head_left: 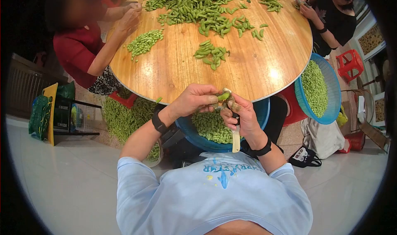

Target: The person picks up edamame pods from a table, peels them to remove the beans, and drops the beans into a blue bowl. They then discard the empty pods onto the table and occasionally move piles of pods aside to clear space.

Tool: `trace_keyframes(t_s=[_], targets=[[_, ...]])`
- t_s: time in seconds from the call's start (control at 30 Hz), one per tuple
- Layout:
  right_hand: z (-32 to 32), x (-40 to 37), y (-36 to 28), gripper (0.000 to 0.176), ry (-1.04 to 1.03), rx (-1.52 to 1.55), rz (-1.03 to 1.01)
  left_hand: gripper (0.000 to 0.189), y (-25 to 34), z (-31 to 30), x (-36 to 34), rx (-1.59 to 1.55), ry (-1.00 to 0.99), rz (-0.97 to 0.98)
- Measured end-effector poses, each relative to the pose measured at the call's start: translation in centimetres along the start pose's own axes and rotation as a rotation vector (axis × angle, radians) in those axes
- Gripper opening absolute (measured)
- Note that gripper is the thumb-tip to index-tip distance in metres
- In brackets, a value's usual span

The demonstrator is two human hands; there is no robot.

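Well off to the left of the grip and lower down, a loose heap of green pods (120,119) lay on the floor. The person's left hand (194,100) had its grip pinched tight on a single green soybean pod (223,96), held just off the near edge of the round wooden counter (256,69). The right hand (244,117) met the pod from the other side, its grip closed around a pale-handled small tool (236,142) that hung down from the palm. Directly beneath the grip, a round blue plastic basin (264,111) held a good layer of shelled beans. Beyond the grip, a small cluster of pods (211,53) and a far larger pile of whole green pods (194,5) lay on the counter. To the right of the grip, a blue plastic mesh basket (328,90) was nearly full of shelled beans. By that showing, the shelling looked well advanced but with much left to do.
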State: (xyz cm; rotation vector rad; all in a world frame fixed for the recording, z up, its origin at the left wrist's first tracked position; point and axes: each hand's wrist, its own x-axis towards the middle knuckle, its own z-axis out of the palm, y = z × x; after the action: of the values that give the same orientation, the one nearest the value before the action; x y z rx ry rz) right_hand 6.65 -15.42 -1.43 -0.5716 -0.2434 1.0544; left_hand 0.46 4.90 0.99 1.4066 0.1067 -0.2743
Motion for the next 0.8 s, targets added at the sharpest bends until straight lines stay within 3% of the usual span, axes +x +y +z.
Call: trace_keyframes(t_s=[0.07,0.17,0.2,0.27,0.3,0.37,0.4,0.5,0.63,0.73,0.8], targets=[[0.0,-0.1,-0.2,0.032,-0.046,0.056,0.036,0.018,-0.2,0.1,0.2,-0.325,-0.118,-0.045],[0.1,-0.1,-0.3,0.030,-0.044,0.019,0.040,0.018,-0.3,0.5,0.4,-0.495,-0.136,-0.109],[0.5,-0.1,-0.2,0.029,0.045,0.048,0.040,0.018,-0.4,0.8,0.4,-0.497,-0.134,-0.110],[0.8,0.0,0.0,0.027,0.136,0.077,0.036,0.015,-0.3,1.3,0.5,0.070,0.084,0.081],[0.9,-0.1,0.1,0.027,0.179,0.104,0.058,0.015,-0.4,1.4,0.5,0.071,0.083,0.082],[1.0,0.1,0.5,0.027,0.219,0.131,0.087,0.017,-0.5,1.4,0.4,0.987,0.212,0.681],[1.1,0.1,0.6,0.020,0.213,0.142,0.094,0.018,-0.2,1.7,0.1,1.058,0.237,0.721],[1.7,0.2,0.8,0.016,0.221,0.141,0.109,0.014,-0.1,2.4,-0.9,1.212,0.338,0.734],[1.5,0.0,1.4,0.016,0.221,0.106,0.122,0.010,-0.2,2.0,-1.2,1.167,0.297,0.673],[1.4,-0.4,1.4,0.018,0.216,0.056,0.103,0.009,0.0,1.4,-1.0,0.994,0.175,0.592],[1.4,-0.6,1.0,0.019,0.208,0.018,0.077,0.017,0.4,1.3,-0.9,0.638,0.084,0.319]])
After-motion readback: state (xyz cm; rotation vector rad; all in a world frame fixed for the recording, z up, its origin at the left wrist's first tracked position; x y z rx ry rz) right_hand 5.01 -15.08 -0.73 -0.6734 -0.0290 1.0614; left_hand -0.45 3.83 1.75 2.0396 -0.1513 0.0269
